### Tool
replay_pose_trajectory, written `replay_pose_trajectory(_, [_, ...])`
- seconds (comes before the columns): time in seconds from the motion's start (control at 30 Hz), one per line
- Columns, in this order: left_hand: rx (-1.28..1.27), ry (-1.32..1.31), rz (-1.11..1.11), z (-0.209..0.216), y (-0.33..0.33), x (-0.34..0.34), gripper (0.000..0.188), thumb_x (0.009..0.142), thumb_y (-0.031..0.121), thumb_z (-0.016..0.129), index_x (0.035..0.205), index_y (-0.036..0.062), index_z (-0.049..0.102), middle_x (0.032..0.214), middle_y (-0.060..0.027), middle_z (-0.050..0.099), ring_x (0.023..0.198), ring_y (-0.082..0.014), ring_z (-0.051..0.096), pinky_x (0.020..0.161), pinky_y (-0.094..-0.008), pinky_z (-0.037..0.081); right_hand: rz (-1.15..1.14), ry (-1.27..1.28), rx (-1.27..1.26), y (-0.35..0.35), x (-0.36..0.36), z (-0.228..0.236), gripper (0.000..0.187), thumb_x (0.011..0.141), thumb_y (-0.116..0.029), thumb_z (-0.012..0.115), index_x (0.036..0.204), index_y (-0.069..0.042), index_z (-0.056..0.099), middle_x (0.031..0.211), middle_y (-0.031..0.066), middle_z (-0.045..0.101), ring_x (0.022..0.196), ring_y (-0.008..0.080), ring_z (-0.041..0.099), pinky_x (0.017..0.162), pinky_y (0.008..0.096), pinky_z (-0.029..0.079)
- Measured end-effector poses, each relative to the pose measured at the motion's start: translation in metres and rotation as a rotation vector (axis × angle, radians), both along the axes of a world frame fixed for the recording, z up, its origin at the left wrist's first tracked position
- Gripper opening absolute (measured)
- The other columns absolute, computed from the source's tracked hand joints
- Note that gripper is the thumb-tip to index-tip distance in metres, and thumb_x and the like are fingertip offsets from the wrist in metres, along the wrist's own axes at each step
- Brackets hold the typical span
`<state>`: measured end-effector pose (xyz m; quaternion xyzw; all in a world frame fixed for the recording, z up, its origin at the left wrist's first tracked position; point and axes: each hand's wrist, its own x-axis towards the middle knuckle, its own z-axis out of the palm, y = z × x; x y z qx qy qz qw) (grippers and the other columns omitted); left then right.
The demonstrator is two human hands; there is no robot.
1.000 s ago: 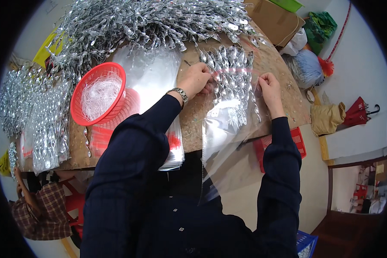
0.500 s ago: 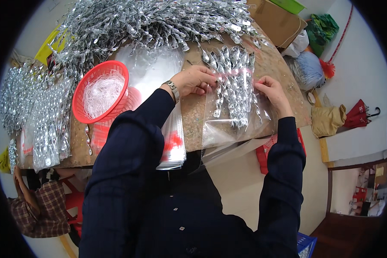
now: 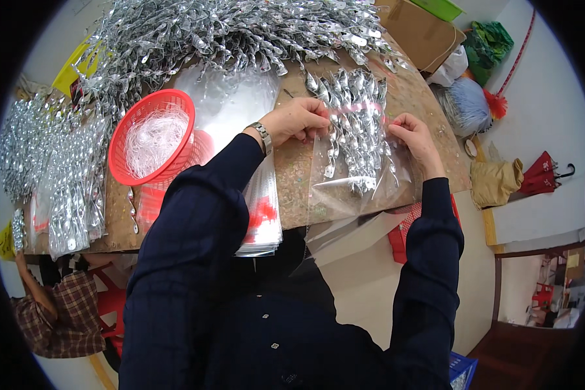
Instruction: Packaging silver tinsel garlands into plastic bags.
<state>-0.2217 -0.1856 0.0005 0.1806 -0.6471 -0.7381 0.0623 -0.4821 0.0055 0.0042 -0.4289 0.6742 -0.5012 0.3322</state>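
Note:
My left hand (image 3: 297, 121) pinches the left edge of a clear plastic bag (image 3: 328, 198) close to its pink strip. On the opposite edge, my right hand (image 3: 412, 138) pinches the same bag between thumb and fingers. Several silver twisted strips (image 3: 361, 140) lie lengthwise in the bag, their far ends sticking out past the pink strip. The bag's near part hangs over the table's front edge. Left of my left forearm is a red basket (image 3: 190, 123) of thin white threads (image 3: 156, 140). A stack of flat clear bags (image 3: 263, 214) with red print lies beside that forearm.
A large heap of silver twisted strips (image 3: 240, 32) covers the table's far side. Filled bags (image 3: 75, 188) lie at the left, near a person in a checked shirt (image 3: 65, 315). A cardboard box (image 3: 416, 32) stands at the far right, a red umbrella (image 3: 541, 172) beyond the table.
Both hands have barely moved and keep their hold on the bag's edges. The bag and its strips have shifted very slightly to the right.

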Motion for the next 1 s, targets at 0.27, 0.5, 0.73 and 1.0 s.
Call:
replay_pose_trajectory(0.27, [-0.213,-0.099,0.031,0.002,0.006,-0.009,0.008,0.095,0.015,0.06,0.093,0.008,0.058,0.077,-0.0004,0.065,0.054,-0.0041,0.055,0.045,-0.0182,0.04,0.052,0.024,0.122,0.004,-0.014,0.006,0.006,0.092,-0.014,0.064,0.093,-0.008,0.062,0.084,-0.0036,0.064,0.07,0.0045,0.054,0.061,0.0214,0.041])
replay_pose_trajectory(0.5, [-0.221,-0.077,0.089,-0.003,0.004,-0.007,0.009,0.096,0.015,0.057,0.093,0.0066,0.059,0.073,-0.0028,0.066,0.049,-0.0072,0.053,0.043,-0.0223,0.04,0.19,-0.324,0.07,0.016,-0.014,0.016,0.02,0.093,-0.002,0.055,0.112,-0.005,0.058,0.108,0.005,0.065,0.094,0.0115,0.061,0.084,0.0228,0.047])
replay_pose_trajectory(0.73, [-0.221,-0.088,0.084,0.0,0.007,-0.007,0.01,0.097,0.014,0.056,0.093,0.0057,0.059,0.073,-0.0032,0.066,0.052,-0.0082,0.056,0.044,-0.0219,0.043,0.294,-0.149,0.108,0.018,-0.015,0.015,0.031,0.09,0.001,0.059,0.121,-0.002,0.057,0.111,0.0054,0.066,0.102,0.0132,0.063,0.092,0.0262,0.048])
replay_pose_trajectory(1.0, [-0.205,-0.089,0.086,-0.003,0.005,-0.007,0.011,0.097,0.013,0.056,0.092,0.0043,0.058,0.074,-0.0048,0.067,0.054,-0.0101,0.061,0.045,-0.0223,0.046,0.191,-0.43,0.065,0.019,-0.004,0.009,0.026,0.09,-0.004,0.066,0.115,-0.004,0.059,0.105,0.0024,0.066,0.094,0.0097,0.064,0.086,0.0231,0.051])
